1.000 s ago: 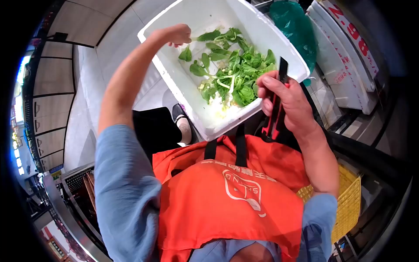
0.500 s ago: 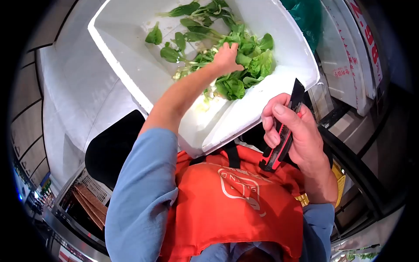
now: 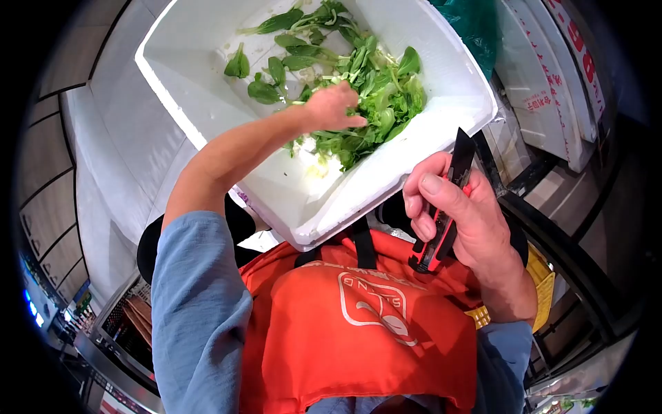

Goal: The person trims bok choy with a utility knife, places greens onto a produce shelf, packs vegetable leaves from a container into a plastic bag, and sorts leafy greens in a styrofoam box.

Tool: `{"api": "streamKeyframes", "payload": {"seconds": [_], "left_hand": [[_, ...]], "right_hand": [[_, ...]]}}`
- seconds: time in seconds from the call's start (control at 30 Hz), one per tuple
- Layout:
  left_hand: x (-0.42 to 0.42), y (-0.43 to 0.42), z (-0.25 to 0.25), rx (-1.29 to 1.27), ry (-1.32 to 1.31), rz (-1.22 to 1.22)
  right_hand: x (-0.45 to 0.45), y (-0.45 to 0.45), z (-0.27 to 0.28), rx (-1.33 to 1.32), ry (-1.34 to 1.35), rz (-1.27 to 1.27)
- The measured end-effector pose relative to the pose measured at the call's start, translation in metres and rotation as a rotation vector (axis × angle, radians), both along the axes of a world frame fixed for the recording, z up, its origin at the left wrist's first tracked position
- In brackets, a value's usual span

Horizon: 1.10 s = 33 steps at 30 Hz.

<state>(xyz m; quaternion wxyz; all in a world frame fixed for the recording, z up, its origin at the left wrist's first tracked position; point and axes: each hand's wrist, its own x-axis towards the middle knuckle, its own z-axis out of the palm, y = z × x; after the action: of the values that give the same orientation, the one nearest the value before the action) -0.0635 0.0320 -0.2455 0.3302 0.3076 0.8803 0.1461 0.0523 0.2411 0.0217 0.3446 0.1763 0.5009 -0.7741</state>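
My left hand (image 3: 332, 107) is over the leafy greens (image 3: 386, 103) inside a white foam box (image 3: 186, 90). Its thumb and fingers are apart, and I see nothing held in it; the fingertips are partly hidden. Loose green leaves lie scattered on the box floor, with a denser heap to the right of the hand. In front of the box's near right corner, my right hand (image 3: 458, 207) is closed around a red and black utility knife (image 3: 445, 224). The knife's dark blade is out and points up.
A green plastic bag (image 3: 472, 27) and upright white foam boards with red print (image 3: 545, 90) stand to the right. A yellow basket (image 3: 543, 297) shows beside my right forearm. A dark rail (image 3: 565, 255) runs along the right. My red apron (image 3: 372, 331) is below the box.
My left hand has drawn back left and slightly down from the heap. The leaves there have shifted a little. My right hand still holds the knife in nearly the same place.
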Motion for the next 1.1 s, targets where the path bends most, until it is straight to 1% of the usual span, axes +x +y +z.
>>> {"api": "streamKeyframes", "payload": {"seconds": [0.07,0.17,0.2,0.3,0.33,0.37,0.43,0.47,0.57,0.63,0.7,0.77,0.8,0.83,0.9,1.0,1.1], "left_hand": [[-0.009,-0.011,-0.010,-0.045,0.247,0.050],[0.005,0.005,-0.033,-0.140,-0.006,0.272],[0.014,0.013,-0.035,-0.174,0.047,0.270],[0.024,0.024,-0.043,-0.150,-0.123,0.370],[0.027,0.024,-0.055,-0.102,-0.135,0.479],[0.026,0.021,-0.066,-0.087,-0.227,0.465],[0.014,0.014,-0.066,-0.058,-0.405,0.430],[0.005,0.012,-0.066,-0.092,-0.549,0.426],[-0.023,-0.004,-0.009,0.103,-0.899,0.577],[-0.043,-0.016,0.011,0.285,-0.819,0.708],[-0.069,-0.041,-0.017,0.306,-0.801,0.838],[-0.084,-0.067,-0.023,0.495,-0.865,1.004],[-0.088,-0.077,-0.014,0.575,-0.873,0.988],[-0.098,-0.093,-0.035,0.498,-0.847,0.967],[-0.114,-0.111,-0.073,-0.103,-0.294,0.756],[-0.075,-0.083,-0.016,-0.413,0.528,0.758],[-0.091,-0.078,-0.034,-0.069,0.638,0.613]], "right_hand": [[-0.001,0.000,0.000,0.003,-0.013,-0.005],[-0.005,-0.001,0.002,0.019,-0.006,0.000],[-0.006,-0.002,0.002,0.027,-0.009,0.003],[-0.008,-0.003,0.001,0.028,-0.019,0.006],[-0.008,-0.004,0.001,0.028,-0.028,0.012],[-0.007,-0.004,0.001,0.028,-0.033,0.018],[-0.009,-0.004,0.001,0.027,-0.031,0.025],[-0.009,-0.004,0.001,0.026,-0.029,0.025],[-0.008,-0.001,0.002,0.031,-0.024,0.025],[-0.007,0.000,0.003,0.028,-0.017,0.019],[-0.007,0.001,0.004,0.026,-0.008,0.011],[-0.006,0.002,0.004,0.028,-0.005,0.002],[-0.006,0.001,0.003,0.028,-0.006,-0.002],[-0.007,0.001,0.004,0.044,-0.009,0.005],[-0.008,-0.001,0.007,0.076,-0.017,0.020],[-0.010,-0.002,0.006,0.095,-0.022,0.039],[-0.011,-0.005,0.006,0.095,-0.032,0.050]]}}
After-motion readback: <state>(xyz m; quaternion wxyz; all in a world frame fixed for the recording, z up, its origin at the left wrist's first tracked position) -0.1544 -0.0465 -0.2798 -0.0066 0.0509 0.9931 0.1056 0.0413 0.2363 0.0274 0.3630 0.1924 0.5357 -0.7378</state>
